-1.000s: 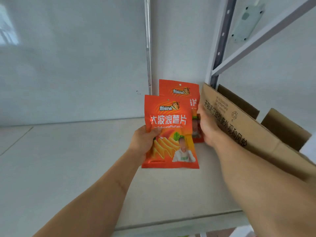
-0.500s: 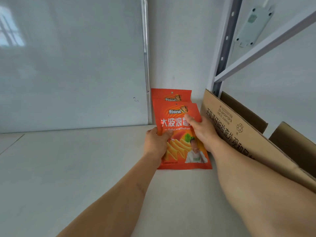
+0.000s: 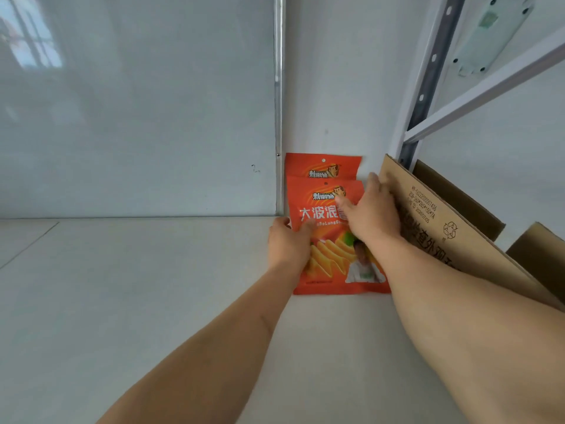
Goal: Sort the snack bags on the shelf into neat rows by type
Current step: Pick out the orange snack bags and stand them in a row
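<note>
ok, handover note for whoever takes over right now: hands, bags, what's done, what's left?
Left hand: on the left edge of the front orange chip bag, thumb on its face; grip looks like a light pinch.
Right hand: fingers straight, pressing the front bag's upper right, next to the cardboard box.
Bags: the front bag stands on the shelf against the rear orange chip bag of the same type, which is against the back wall.
Done: two matching bags lined up one behind the other.
Left: let go, check that they stay standing, fetch more bags. No other bags in view.
</note>
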